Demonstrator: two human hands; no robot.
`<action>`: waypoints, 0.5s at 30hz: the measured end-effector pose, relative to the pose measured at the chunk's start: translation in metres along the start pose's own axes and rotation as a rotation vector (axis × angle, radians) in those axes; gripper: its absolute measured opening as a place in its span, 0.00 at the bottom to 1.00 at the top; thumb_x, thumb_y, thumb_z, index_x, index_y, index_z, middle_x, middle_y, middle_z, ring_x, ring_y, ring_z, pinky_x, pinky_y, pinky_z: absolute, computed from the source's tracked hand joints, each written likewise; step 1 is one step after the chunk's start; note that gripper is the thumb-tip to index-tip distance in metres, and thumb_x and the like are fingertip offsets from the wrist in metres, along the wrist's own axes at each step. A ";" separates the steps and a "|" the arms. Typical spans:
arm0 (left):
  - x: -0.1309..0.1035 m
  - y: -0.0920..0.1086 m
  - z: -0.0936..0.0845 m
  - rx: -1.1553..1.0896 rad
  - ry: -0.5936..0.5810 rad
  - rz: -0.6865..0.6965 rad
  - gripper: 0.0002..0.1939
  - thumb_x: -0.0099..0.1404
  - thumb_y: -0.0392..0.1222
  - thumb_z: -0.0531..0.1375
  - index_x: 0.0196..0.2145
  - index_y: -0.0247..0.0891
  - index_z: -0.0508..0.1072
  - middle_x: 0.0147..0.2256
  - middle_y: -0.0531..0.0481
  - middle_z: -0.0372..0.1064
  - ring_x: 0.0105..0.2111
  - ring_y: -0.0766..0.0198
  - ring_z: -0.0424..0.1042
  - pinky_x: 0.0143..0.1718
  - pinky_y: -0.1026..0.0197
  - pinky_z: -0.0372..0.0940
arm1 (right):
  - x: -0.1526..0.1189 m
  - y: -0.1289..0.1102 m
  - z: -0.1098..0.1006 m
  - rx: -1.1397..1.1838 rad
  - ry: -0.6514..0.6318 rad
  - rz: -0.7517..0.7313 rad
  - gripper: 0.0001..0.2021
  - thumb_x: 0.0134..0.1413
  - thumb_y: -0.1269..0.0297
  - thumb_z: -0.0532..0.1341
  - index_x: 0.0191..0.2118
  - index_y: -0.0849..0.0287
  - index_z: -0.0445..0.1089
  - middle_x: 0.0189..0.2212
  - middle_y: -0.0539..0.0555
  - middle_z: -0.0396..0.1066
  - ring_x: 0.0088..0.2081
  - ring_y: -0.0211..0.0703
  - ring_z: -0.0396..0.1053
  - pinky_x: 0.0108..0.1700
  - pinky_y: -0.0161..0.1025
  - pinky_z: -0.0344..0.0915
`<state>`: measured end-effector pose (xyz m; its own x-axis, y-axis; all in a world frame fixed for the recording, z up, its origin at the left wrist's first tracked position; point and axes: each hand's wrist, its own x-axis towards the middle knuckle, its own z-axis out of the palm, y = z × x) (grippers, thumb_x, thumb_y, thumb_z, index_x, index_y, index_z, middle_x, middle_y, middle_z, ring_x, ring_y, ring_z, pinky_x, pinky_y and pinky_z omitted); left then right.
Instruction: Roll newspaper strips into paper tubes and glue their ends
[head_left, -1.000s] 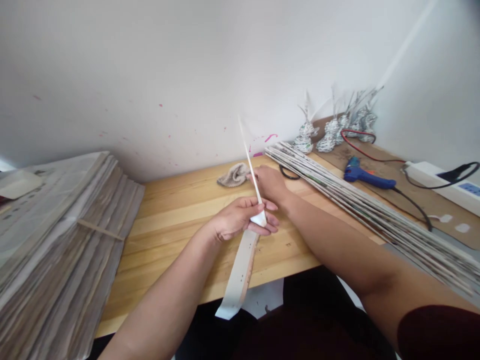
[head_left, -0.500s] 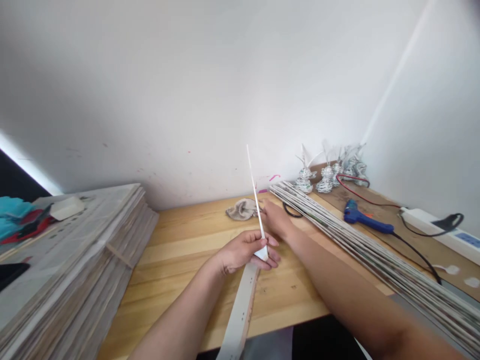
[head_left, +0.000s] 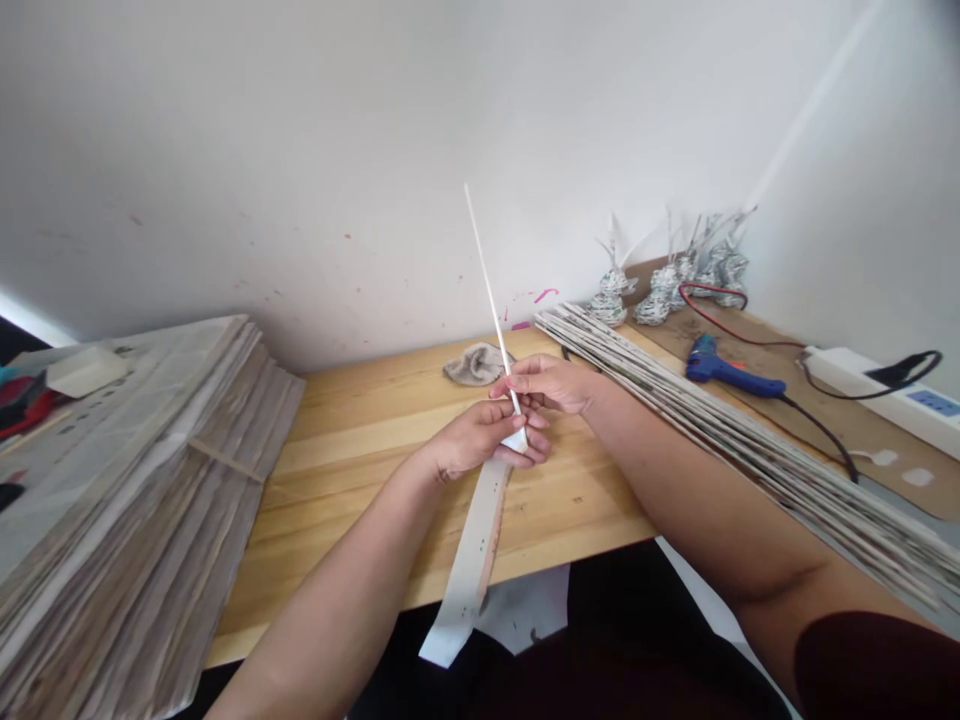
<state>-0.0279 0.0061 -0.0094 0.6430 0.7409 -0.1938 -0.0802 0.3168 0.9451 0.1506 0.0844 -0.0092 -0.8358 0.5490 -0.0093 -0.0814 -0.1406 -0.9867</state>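
Observation:
A long paper strip [head_left: 480, 520] runs from my hands over the table's front edge. Its upper end is wound around a thin white stick [head_left: 486, 280] that points up and slightly left. My left hand [head_left: 487, 435] pinches the rolled paper at the stick's lower end. Just above it, my right hand [head_left: 544, 383] has its thumb and fingers closed on the stick. Behind the hands a crumpled grey cloth [head_left: 474, 365] lies on the wooden table [head_left: 360, 430].
A tall stack of paper [head_left: 202, 470] stands at the left. To the right lie a bundle of long paper sticks [head_left: 675, 425], a blue glue gun [head_left: 739, 377] and a white power strip [head_left: 892, 395]. Woven figures [head_left: 660, 290] stand at the back right.
My right hand has come back from beside the cloth and closed on the stick. The view has tilted down, showing more of the strip's lower end.

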 end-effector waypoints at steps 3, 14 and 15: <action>0.000 -0.001 -0.001 0.019 0.012 0.019 0.21 0.62 0.51 0.65 0.44 0.31 0.74 0.38 0.37 0.77 0.38 0.56 0.78 0.42 0.53 0.71 | 0.002 -0.003 0.004 0.004 0.168 -0.032 0.19 0.45 0.53 0.73 0.33 0.66 0.76 0.16 0.47 0.67 0.16 0.29 0.60 0.17 0.27 0.52; -0.003 0.003 0.002 0.024 0.043 0.051 0.19 0.63 0.50 0.64 0.43 0.31 0.74 0.37 0.37 0.77 0.39 0.55 0.78 0.44 0.50 0.71 | -0.003 -0.013 0.006 0.024 0.153 -0.034 0.20 0.46 0.52 0.72 0.35 0.67 0.76 0.19 0.48 0.67 0.21 0.30 0.61 0.19 0.28 0.51; -0.003 0.003 0.002 0.024 0.042 0.054 0.19 0.63 0.50 0.64 0.43 0.31 0.74 0.37 0.37 0.77 0.40 0.55 0.78 0.44 0.51 0.71 | -0.002 -0.013 0.006 0.032 0.181 -0.052 0.19 0.45 0.54 0.73 0.34 0.67 0.75 0.18 0.47 0.65 0.20 0.29 0.59 0.18 0.28 0.49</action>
<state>-0.0281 0.0037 -0.0052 0.6054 0.7812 -0.1524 -0.0954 0.2613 0.9605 0.1501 0.0800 0.0047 -0.7192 0.6947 0.0100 -0.1418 -0.1327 -0.9810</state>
